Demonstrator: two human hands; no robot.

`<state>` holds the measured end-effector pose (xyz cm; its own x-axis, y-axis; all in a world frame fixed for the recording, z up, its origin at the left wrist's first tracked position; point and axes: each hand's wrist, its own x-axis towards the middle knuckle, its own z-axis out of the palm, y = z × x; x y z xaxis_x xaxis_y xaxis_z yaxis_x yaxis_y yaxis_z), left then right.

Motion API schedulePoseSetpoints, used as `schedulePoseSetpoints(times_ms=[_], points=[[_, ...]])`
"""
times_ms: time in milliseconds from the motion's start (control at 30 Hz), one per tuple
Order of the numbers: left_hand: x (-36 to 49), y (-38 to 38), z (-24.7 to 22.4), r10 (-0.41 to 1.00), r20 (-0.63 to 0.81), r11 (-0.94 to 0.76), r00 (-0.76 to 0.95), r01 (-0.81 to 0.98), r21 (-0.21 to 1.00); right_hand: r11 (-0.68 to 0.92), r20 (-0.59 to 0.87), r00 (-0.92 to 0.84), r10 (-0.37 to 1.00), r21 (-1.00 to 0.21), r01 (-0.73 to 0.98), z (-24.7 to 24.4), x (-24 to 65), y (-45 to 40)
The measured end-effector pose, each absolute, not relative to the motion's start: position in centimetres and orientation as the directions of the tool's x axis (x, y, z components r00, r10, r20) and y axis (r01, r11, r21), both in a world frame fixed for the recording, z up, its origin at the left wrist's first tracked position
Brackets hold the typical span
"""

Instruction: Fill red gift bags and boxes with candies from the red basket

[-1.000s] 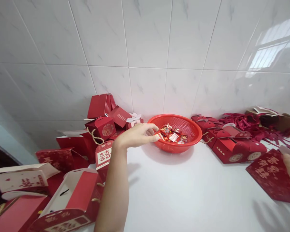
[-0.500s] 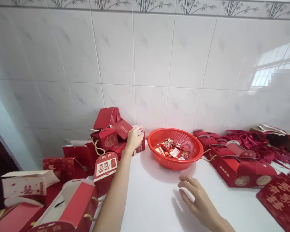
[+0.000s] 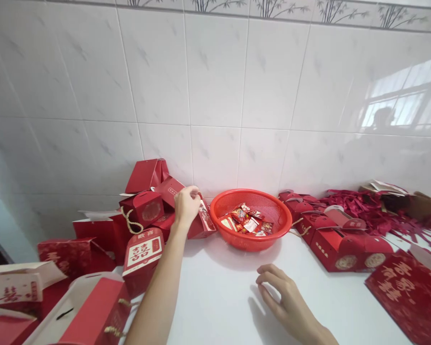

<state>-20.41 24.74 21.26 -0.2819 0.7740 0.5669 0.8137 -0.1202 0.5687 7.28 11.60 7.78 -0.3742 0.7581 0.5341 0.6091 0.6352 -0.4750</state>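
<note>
At the pile of boxes, my left hand (image 3: pixel 187 205) is closed at the top of a small red gift box (image 3: pixel 200 225); its fingertips are partly turned away from view. That box leans, its patterned side facing the basket. My right hand (image 3: pixel 282 294) hovers over the white table (image 3: pixel 215 292), fingers loosely curled and apart, holding nothing. Between and beyond the hands stands a red plastic basket (image 3: pixel 251 243) with several wrapped candies (image 3: pixel 246 218) in it. Beside my left forearm is a red box with a white label (image 3: pixel 143 254).
More red boxes crowd the left, including an open box (image 3: pixel 93 306) in front and a stacked box (image 3: pixel 143 208) with a rope handle. On the right are red boxes (image 3: pixel 339 244), a red printed bag (image 3: pixel 405 292) and dark red ribbons (image 3: pixel 359 201). A tiled wall (image 3: pixel 215 96) closes the back.
The small gift box under my left hand has tipped from upright to leaning, and my left fingers have drawn together. The view has turned slightly right. My right hand stays over the table.
</note>
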Motion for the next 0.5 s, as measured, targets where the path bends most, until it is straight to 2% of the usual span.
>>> schedulePoseSetpoints(times_ms=[133,233,300,367,400,500], points=[[-19.3,23.3,24.4,0.683,0.688,-0.234,-0.247,0.818,0.526,0.630,0.534,-0.363,0.763,-0.491,0.601,8.2,7.5,11.4],[-18.4,24.6,25.6,0.733,0.653,-0.205,-0.190,0.854,0.478,0.626,0.535,-0.354,0.767,-0.501,0.598,8.5,7.7,11.2],[-17.7,25.9,25.5,0.857,0.503,-0.102,-0.110,0.922,0.374,0.631,0.543,-0.350,0.763,-0.507,0.587,8.7,7.8,11.0],[-17.0,26.9,24.7,0.961,0.277,-0.038,-0.007,0.987,0.159,0.640,0.554,-0.350,0.756,-0.510,0.575,8.8,7.7,10.8],[-16.7,27.3,24.1,0.979,0.206,-0.028,0.008,0.995,0.092,0.644,0.558,-0.351,0.752,-0.510,0.570,8.8,7.7,10.7],[-16.3,27.8,22.3,0.994,0.102,-0.030,0.032,0.999,-0.021,0.655,0.557,-0.367,0.745,-0.509,0.558,8.7,7.6,10.6]])
